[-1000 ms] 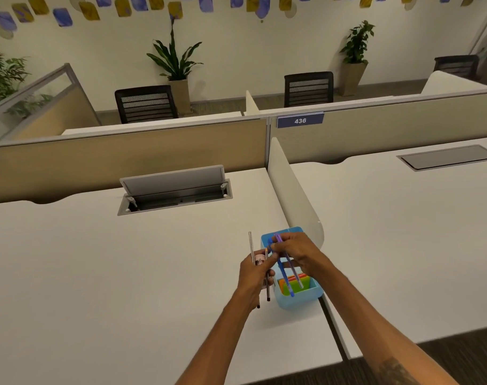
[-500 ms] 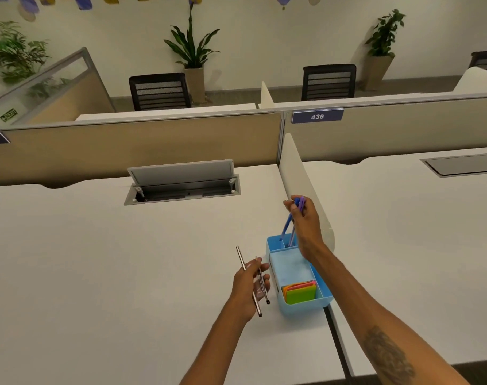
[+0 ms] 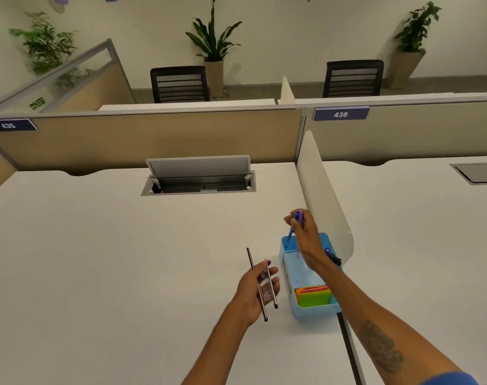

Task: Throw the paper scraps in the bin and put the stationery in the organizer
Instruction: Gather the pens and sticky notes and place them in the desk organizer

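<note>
Right hand (image 3: pixel 306 238) holds 2 pens (image 3: pixel 291 234) in organizer (image 3: pixel 312 312).

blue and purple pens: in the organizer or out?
Partly in: the lower ends of the pens sit inside the far end of the organizer, tops pinched by the right hand.

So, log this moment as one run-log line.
right hand: holds blue and purple pens, tips in organizer | left hand: holds dark pens
</note>
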The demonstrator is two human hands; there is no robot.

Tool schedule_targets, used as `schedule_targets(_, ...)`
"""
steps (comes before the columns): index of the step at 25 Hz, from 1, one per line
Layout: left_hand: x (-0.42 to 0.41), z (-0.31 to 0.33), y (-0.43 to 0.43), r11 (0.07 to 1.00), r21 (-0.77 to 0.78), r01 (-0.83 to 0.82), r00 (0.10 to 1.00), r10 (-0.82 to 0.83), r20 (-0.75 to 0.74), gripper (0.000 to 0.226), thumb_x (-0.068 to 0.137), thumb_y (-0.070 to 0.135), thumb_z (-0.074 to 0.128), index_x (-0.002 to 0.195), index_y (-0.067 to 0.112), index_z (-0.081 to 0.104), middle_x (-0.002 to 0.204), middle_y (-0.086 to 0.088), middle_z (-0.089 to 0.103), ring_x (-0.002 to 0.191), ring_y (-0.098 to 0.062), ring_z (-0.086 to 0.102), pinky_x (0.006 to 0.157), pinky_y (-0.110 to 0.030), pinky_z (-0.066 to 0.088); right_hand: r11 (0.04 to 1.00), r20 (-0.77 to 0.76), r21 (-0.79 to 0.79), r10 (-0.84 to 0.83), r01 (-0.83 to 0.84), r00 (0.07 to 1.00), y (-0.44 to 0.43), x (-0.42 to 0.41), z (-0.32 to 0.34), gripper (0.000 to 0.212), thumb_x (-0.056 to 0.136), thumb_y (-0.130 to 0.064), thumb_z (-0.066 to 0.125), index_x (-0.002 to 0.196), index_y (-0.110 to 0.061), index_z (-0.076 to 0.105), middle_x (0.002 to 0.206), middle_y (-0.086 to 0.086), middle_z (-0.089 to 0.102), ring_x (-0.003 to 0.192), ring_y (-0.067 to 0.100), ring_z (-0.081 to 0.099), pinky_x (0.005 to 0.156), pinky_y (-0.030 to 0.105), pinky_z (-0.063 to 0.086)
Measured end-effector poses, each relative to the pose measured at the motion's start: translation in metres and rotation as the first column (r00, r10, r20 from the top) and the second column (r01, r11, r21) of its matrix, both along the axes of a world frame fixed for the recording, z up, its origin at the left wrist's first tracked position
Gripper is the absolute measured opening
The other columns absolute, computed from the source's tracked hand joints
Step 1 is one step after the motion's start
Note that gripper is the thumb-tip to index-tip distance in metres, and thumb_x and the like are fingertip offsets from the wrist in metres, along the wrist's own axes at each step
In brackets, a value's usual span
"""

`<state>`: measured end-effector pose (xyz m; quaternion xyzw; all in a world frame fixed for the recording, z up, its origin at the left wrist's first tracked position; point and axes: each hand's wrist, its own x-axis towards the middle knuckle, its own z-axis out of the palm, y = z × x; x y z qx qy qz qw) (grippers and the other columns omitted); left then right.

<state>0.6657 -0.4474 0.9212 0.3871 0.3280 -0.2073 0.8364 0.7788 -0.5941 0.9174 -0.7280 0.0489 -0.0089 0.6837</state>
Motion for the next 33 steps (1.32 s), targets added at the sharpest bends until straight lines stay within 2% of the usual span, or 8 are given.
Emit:
schedule_targets(3, -0.002, -0.002, 0.000, 1.000, 0.022, 0.008, 1.000, -0.008, -0.003, 0.033, 0.096, 0.024, 0.061, 0.122, 0.004, 0.065, 0.103, -0.014, 0.071, 0.074, -0.023, 0.068, 0.060, -0.031, 0.059, 0.999, 0.014, -0.005, 0.035, -0.035, 0.999, 0.006, 0.008, 0.014, 0.017, 0.104, -0.015, 0.045, 0.120, -0.010, 0.049, 0.111, 0.014, 0.062, 0.104, 0.023, 0.062, 0.101, 0.042, 0.048)
schedule_targets(8, -0.007, -0.003, 0.006, 1.000, 0.025, 0.002, 1.000, -0.001, -0.004, 0.034, 0.096, 0.025, 0.061, 0.122, 0.003, 0.065, 0.102, -0.014, 0.070, 0.075, -0.023, 0.068, 0.061, -0.032, 0.060, 0.989, 0.006, -0.062, 0.133, -0.132, 0.991, 0.008, 0.012, 0.013, 0.030, 0.106, -0.018, 0.040, 0.131, -0.003, 0.045, 0.127, 0.023, 0.054, 0.121, 0.034, 0.055, 0.106, 0.044, 0.043)
schedule_targets(11, -0.008, -0.003, 0.012, 0.999, 0.032, -0.002, 1.000, 0.002, 0.006, 0.033, 0.096, 0.025, 0.061, 0.121, 0.004, 0.066, 0.104, -0.014, 0.070, 0.076, -0.024, 0.069, 0.061, -0.032, 0.060, 0.976, -0.013, -0.101, 0.192, -0.192, 0.981, 0.003, 0.005, 0.001, 0.031, 0.106, -0.019, 0.039, 0.131, -0.002, 0.045, 0.124, 0.023, 0.055, 0.115, 0.040, 0.055, 0.103, 0.049, 0.046)
schedule_targets(15, -0.010, -0.002, 0.016, 1.000, 0.018, 0.010, 1.000, -0.011, 0.025, 0.032, 0.096, 0.025, 0.062, 0.120, 0.005, 0.067, 0.102, -0.014, 0.071, 0.075, -0.023, 0.070, 0.063, -0.033, 0.060, 0.964, -0.025, -0.133, 0.231, -0.232, 0.973, -0.007, -0.010, -0.018, 0.031, 0.106, -0.010, 0.036, 0.133, 0.003, 0.043, 0.134, 0.021, 0.055, 0.128, 0.029, 0.052, 0.114, 0.045, 0.038)
schedule_targets(22, -0.012, 0.002, 0.011, 0.998, -0.039, 0.042, 0.997, -0.039, 0.060, 0.033, 0.094, 0.008, 0.059, 0.126, 0.004, 0.062, 0.097, -0.015, 0.071, 0.071, -0.024, 0.070, 0.064, -0.035, 0.061, 0.857, -0.071, -0.471, 0.200, -0.209, 0.977, -0.007, -0.022, -0.014, 0.020, 0.102, -0.012, 0.049, 0.118, -0.002, 0.056, 0.113, 0.017, 0.065, 0.108, 0.033, 0.062, 0.089, 0.034, 0.049)
schedule_targets(27, -0.013, 0.009, 0.011, 0.994, -0.093, 0.061, 0.996, -0.054, 0.067, 0.036, 0.094, 0.019, 0.060, 0.127, 0.002, 0.063, 0.096, -0.015, 0.070, 0.072, -0.024, 0.068, 0.066, -0.035, 0.061, 0.845, -0.044, -0.507, 0.172, -0.170, 0.984, -0.001, -0.046, -0.002, 0.044, 0.101, -0.023, 0.054, 0.141, -0.009, 0.047, 0.149, 0.010, 0.047, 0.140, 0.027, 0.040, 0.113, 0.039, 0.034)
schedule_targets(30, -0.013, 0.016, 0.013, 0.989, -0.136, 0.055, 0.997, -0.047, 0.060, 0.048, 0.098, 0.046, 0.049, 0.121, 0.007, 0.065, 0.096, -0.014, 0.072, 0.074, -0.026, 0.068, 0.068, -0.036, 0.060, 0.858, 0.091, -0.514, 0.060, -0.005, 0.994, 0.013, -0.064, 0.013, 0.028, 0.101, -0.021, 0.054, 0.123, -0.006, 0.062, 0.124, 0.013, 0.063, 0.114, 0.026, 0.060, 0.095, 0.031, 0.046)
schedule_targets(33, -0.015, 0.021, 0.015, 0.990, -0.132, 0.053, 0.996, -0.044, 0.074, 0.062, 0.095, 0.064, 0.039, 0.122, 0.014, 0.065, 0.106, -0.015, 0.074, 0.082, -0.027, 0.071, 0.072, -0.037, 0.060, 0.831, -0.109, -0.522, 0.160, -0.194, 0.981, 0.022, -0.078, 0.027, 0.033, 0.100, -0.035, 0.051, 0.097, -0.008, 0.070, 0.097, 0.009, 0.071, 0.088, 0.024, 0.067, 0.079, 0.031, 0.052)
